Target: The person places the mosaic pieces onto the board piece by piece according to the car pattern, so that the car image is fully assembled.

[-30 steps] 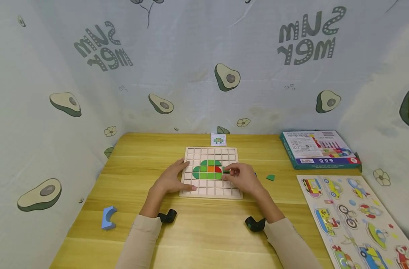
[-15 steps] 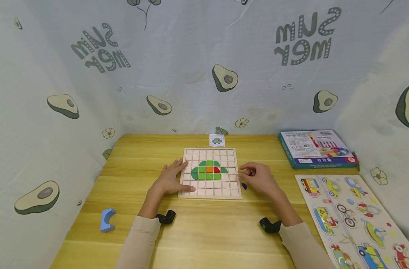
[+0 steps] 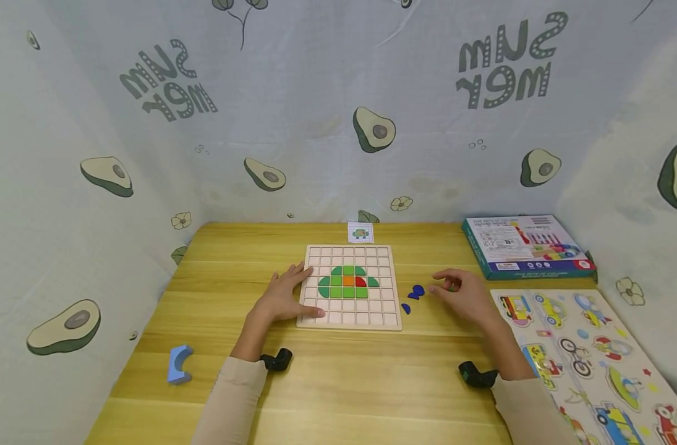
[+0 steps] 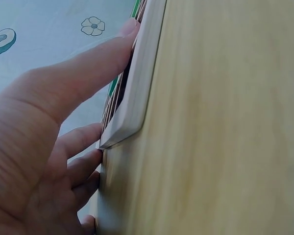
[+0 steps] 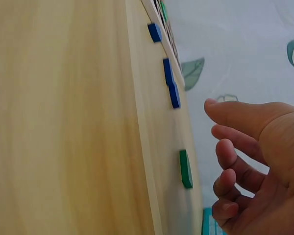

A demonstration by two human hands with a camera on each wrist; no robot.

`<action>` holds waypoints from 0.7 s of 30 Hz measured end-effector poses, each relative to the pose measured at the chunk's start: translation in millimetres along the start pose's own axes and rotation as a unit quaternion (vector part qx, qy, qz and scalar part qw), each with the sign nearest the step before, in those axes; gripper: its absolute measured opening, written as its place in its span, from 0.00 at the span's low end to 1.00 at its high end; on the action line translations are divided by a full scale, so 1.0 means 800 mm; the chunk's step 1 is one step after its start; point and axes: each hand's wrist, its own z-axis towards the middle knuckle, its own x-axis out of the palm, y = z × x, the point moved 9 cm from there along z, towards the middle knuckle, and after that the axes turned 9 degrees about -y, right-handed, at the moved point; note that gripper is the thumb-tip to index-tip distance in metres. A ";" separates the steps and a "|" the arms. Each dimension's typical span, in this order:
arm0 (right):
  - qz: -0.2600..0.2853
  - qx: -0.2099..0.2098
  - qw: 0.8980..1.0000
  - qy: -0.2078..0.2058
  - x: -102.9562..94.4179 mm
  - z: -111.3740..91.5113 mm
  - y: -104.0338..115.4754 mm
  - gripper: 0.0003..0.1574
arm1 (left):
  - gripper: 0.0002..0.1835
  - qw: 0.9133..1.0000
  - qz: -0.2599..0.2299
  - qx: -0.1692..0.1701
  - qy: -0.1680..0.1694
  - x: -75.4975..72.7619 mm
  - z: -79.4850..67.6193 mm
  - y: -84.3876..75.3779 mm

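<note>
A wooden grid board [image 3: 328,254] bears a turtle-like pattern of green, orange and red tiles [image 3: 348,281]. My left hand [image 3: 283,294] rests on its left side, thumb on the front left part and fingers along the edge, as the left wrist view [image 4: 54,127] also shows. Off to the right, my right hand [image 3: 465,298] hovers over the table with loosely bent fingers and nothing in them. Below it lies a green quarter-round tile [image 5: 185,169], hidden by the hand in the head view. Several small blue tiles [image 3: 418,290] lie between board and right hand.
A small pattern card [image 3: 360,232] lies behind the board. At the right are a boxed toy set [image 3: 530,247] and a large vehicle puzzle board [image 3: 585,358]. A blue arch block [image 3: 178,364] stands at the left. A printed curtain [image 3: 316,111] encloses the table.
My right hand has let go of a dark green tile at the pattern's right end and moved right, past the blue tiles, over the loose green one. My left hand stays put.
</note>
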 end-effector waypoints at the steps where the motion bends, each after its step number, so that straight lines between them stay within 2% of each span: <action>1: -0.004 0.000 1.000 -0.003 -0.004 0.000 -0.003 0.24 | 0.61 1.000 0.000 0.002 -0.001 0.000 0.000 -0.001; 5: -0.024 0.007 1.000 -0.012 -0.019 -0.002 -0.014 0.24 | 0.62 1.000 -0.001 0.001 0.003 0.001 0.000 0.001; 9: -0.042 0.013 0.999 -0.004 -0.025 -0.004 -0.024 0.25 | 0.61 1.000 0.001 0.001 0.001 0.001 0.000 0.003; 16: -0.069 0.050 0.996 0.023 -0.025 -0.009 -0.038 0.30 | 0.61 1.000 -0.006 0.003 -0.005 0.000 -0.001 0.003; 21: -0.060 0.050 0.996 0.045 -0.018 -0.011 -0.040 0.28 | 0.60 1.000 -0.005 0.003 -0.002 0.002 -0.001 0.000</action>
